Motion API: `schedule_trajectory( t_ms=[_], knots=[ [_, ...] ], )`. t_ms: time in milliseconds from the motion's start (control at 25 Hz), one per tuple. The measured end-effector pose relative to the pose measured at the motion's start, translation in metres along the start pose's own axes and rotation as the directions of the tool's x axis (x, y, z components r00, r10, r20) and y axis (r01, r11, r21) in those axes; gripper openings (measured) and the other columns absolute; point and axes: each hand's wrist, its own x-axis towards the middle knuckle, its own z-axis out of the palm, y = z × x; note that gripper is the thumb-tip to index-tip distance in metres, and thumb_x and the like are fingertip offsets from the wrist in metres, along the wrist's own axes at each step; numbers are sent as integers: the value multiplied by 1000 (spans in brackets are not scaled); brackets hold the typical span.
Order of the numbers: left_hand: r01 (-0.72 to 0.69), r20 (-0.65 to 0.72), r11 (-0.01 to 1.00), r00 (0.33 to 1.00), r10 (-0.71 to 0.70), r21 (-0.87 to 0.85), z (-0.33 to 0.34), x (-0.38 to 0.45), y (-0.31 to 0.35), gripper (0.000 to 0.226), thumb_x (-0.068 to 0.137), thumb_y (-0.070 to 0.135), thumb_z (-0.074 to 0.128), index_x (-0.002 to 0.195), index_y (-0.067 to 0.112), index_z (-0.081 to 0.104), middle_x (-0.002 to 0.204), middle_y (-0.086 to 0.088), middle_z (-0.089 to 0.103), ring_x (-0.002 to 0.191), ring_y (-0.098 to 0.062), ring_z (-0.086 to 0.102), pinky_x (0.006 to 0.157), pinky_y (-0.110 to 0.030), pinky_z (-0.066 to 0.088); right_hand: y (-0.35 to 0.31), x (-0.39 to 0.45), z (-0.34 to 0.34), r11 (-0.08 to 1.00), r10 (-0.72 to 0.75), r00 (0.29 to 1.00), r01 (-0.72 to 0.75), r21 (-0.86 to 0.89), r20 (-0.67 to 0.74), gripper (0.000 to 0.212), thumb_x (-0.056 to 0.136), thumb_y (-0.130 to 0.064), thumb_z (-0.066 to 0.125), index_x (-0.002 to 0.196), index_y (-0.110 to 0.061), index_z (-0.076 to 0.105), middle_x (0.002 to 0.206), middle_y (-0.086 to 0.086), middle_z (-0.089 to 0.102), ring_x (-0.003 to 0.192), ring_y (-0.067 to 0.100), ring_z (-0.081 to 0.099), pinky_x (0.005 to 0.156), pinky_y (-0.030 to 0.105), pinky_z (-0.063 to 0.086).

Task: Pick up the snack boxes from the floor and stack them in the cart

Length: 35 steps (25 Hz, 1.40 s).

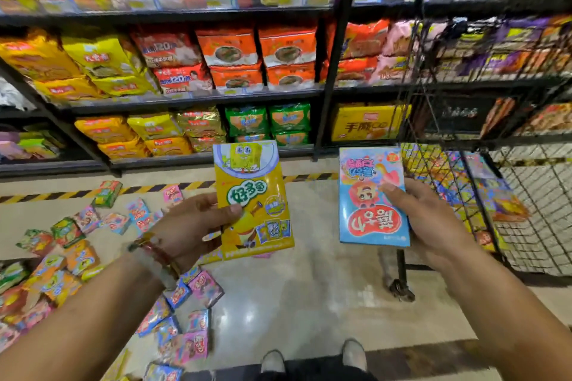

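The left hand (198, 226), a beaded bracelet (154, 252) on its wrist, grips a flat yellow cardboard snack box with a cartoon sponge figure (252, 198): thumb across the printed face, fingers behind, box held upright above the floor. Below and left of it, many small pink, blue, green and orange snack boxes (93, 257) lie scattered on the glossy beige floor (309, 303). The right hand (430, 219) grips a flat light-blue snack box with red lettering (373, 195) the same way, just beside the black wire cart (483, 195). Inside the cart, colourful boxes (448, 182) lie stacked in the basket. Shelves of packaged noodles (232, 52) stand behind.
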Motion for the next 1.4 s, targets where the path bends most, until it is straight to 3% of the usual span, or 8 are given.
schedule_trajectory(
  t_ms=[120, 280, 520, 720, 840, 1040, 1240, 1400],
  knots=[
    [-13, 43, 999, 999, 11, 39, 53, -5, 0, 21, 56, 26, 75, 76, 26, 76, 87, 1, 73, 89, -20, 59, 87, -39, 38, -4, -27, -56, 999, -29, 998, 31, 29, -59, 27, 92, -10, 54, 117, 1, 57, 97, 14, 71, 63, 17, 69, 59, 31, 57],
    [-9, 118, 994, 993, -4, 112, 142, -2, -11, 33, 59, 24, 75, 91, 18, 73, 96, -7, 70, 90, -23, 58, 81, -36, 39, -10, -54, -151, 993, -20, 987, 38, 110, -157, 28, 91, -14, 57, 118, -4, 57, 96, 13, 71, 63, 18, 70, 57, 34, 57],
    [-20, 198, 994, 980, -2, 109, 324, 6, -42, 8, 82, 17, 65, 90, 16, 65, 70, 7, 70, 65, -7, 59, 71, -27, 40, -31, -102, -318, 984, -51, 959, 96, 153, -278, 25, 89, -16, 59, 111, -6, 57, 91, 12, 73, 66, 22, 71, 56, 35, 59],
    [19, 268, 989, 962, -58, 144, 431, 8, -63, 5, 88, 18, 61, 86, 18, 66, 70, 10, 69, 73, -9, 56, 69, -25, 40, -38, -106, -405, 985, -34, 929, 93, 143, -369, 23, 88, -19, 61, 109, -10, 56, 90, 11, 73, 68, 24, 71, 58, 36, 59],
    [25, 281, 982, 957, -79, 188, 462, 23, -63, 5, 88, 20, 61, 88, 20, 66, 72, 10, 70, 75, -9, 57, 70, -26, 40, -42, -89, -432, 989, -27, 920, 83, 125, -392, 6, 90, -19, 59, 95, -16, 59, 78, 3, 74, 65, 21, 71, 59, 35, 58],
    [32, 279, 976, 956, -93, 216, 493, 79, -44, 5, 88, 21, 61, 89, 19, 66, 76, 8, 69, 76, -10, 58, 70, -27, 41, -55, -31, -458, 992, 41, 897, 17, 126, -441, 11, 91, -22, 59, 98, -14, 60, 87, 10, 73, 77, 29, 70, 70, 41, 58],
    [70, 261, 985, 959, -109, 155, 532, 162, -9, 6, 88, 17, 63, 81, 17, 63, 72, 4, 68, 61, -7, 60, 57, -22, 49, -77, 43, -473, 987, 93, 898, -26, 160, -429, 12, 92, -19, 57, 97, -9, 61, 77, 10, 73, 61, 23, 69, 55, 33, 58],
    [47, 234, 990, 969, -77, 133, 566, 230, 9, 4, 88, 15, 63, 87, 11, 64, 68, 0, 71, 65, -16, 62, 65, -31, 48, -84, 108, -481, 983, 121, 907, -52, 177, -403, 17, 92, -15, 57, 107, -7, 57, 81, 11, 73, 63, 25, 69, 56, 35, 58]
  ],
)
